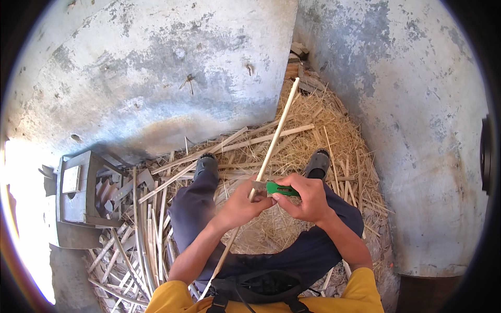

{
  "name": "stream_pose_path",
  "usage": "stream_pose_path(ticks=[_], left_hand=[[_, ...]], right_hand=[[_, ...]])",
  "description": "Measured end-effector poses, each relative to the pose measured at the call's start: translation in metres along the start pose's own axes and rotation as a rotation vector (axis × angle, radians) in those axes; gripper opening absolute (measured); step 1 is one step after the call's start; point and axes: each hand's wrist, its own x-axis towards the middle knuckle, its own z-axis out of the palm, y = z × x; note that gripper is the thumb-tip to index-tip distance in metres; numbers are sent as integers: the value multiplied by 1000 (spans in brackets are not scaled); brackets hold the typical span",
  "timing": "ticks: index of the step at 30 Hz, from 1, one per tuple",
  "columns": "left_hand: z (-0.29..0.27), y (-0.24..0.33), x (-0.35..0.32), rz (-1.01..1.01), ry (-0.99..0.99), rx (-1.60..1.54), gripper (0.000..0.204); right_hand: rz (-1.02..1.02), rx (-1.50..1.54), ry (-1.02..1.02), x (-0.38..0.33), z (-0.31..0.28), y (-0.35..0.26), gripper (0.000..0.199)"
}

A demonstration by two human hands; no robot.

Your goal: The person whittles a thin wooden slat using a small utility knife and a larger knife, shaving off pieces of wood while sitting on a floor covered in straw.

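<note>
Straw lies by peeling walls, left grip holding a wooden strip, right grip a green knife.

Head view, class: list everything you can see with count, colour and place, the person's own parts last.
Knife: one, green handle, centre
Stick: one, pale, slanting through centre
Loose wood: many pieces, brown, floor
Straw: uncountable, yellow, floor ahead
Box: one, grey, far left
Walls: two, patchy white-grey, ahead and right
Rounded object: one, black, far right
Pouch: one, black, waist
Shoes: two, dark grey, floor
Trousers: one pair, dark blue, legs
Shirt: one, yellow, lower edge
Forearms: two, bare, lower centre
Left hand: one, bare, gripping stick
Right hand: one, bare, gripping knife
</note>
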Motion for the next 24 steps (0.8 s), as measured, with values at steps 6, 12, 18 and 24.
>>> stream_pose_path(ticks=[6, 12, 18, 24], left_hand=[[4, -9, -4, 11, 78, 24, 20], [-2, -3, -5, -24, 92, 102, 23], [-8, -20, -2, 27, 89, 137, 31], [-13, -26, -3, -7, 75, 134, 38]], right_hand=[[-5, -30, -44, 1, 1, -3, 25], [10, -96, -31, 4, 6, -6, 25], [12, -117, 73, 9, 14, 0, 23], [24, -105, 71, 14, 14, 12, 24]])
